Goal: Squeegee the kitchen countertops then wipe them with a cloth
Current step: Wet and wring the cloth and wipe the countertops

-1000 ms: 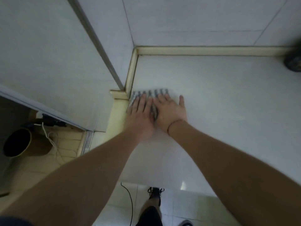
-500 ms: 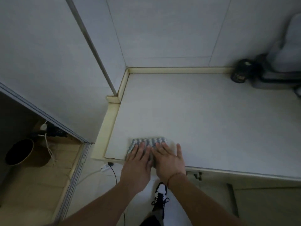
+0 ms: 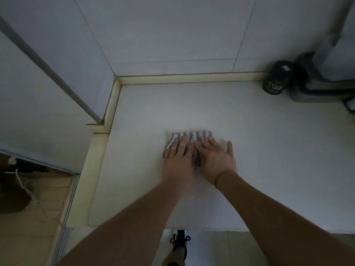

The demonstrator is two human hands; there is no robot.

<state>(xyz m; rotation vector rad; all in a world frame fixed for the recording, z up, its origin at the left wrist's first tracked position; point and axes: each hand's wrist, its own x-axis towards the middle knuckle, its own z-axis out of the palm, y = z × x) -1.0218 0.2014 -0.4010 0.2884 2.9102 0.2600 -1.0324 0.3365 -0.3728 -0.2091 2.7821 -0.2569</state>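
A folded grey-and-white striped cloth (image 3: 192, 135) lies flat on the white countertop (image 3: 249, 150), a little right of its left edge. My left hand (image 3: 178, 160) and my right hand (image 3: 217, 160) press down on it side by side, palms flat and fingers spread, index fingers touching. Only the cloth's far strip and left edge show past my fingers. No squeegee is in view.
A cream raised lip (image 3: 184, 78) borders the counter at the back and left. A black round object (image 3: 276, 77) and a grey appliance base (image 3: 322, 89) stand in the back right corner. The floor, a cord (image 3: 28, 191) and my shoe (image 3: 179, 240) lie below.
Both hands pulled the cloth from the back-left corner to the front edge, then pushed it back out toward the middle, slightly further right.
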